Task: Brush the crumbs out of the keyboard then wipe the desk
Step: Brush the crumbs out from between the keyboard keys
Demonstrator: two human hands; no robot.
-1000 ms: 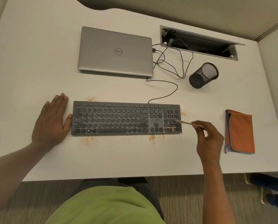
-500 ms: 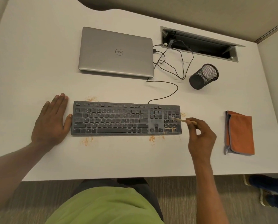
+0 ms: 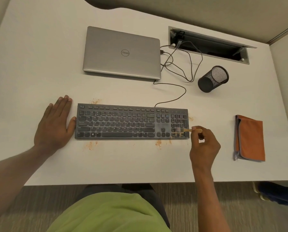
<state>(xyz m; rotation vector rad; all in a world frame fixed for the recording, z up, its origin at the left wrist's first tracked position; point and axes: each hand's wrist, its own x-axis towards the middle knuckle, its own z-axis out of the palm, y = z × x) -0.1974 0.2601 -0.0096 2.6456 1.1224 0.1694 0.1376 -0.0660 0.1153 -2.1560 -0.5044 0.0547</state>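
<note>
The brush (image 3: 188, 130) in the right hand (image 3: 205, 146) has slid nearer over the keyboard (image 3: 123, 122).

keyboard (image 3: 131, 122) before laptop (image 3: 122, 52), cloth (image 3: 249, 138) right, cup (image 3: 212, 79) behind cloth, all on desk (image 3: 31, 64)

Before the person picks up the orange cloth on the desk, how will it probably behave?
The orange cloth lies folded flat with soft, uneven edges, so it is likely floppy and may unfold if lifted by one corner. It looks thin, so probably light. Pushed on the smooth desk, it would probably slide or bunch, not roll.
</note>
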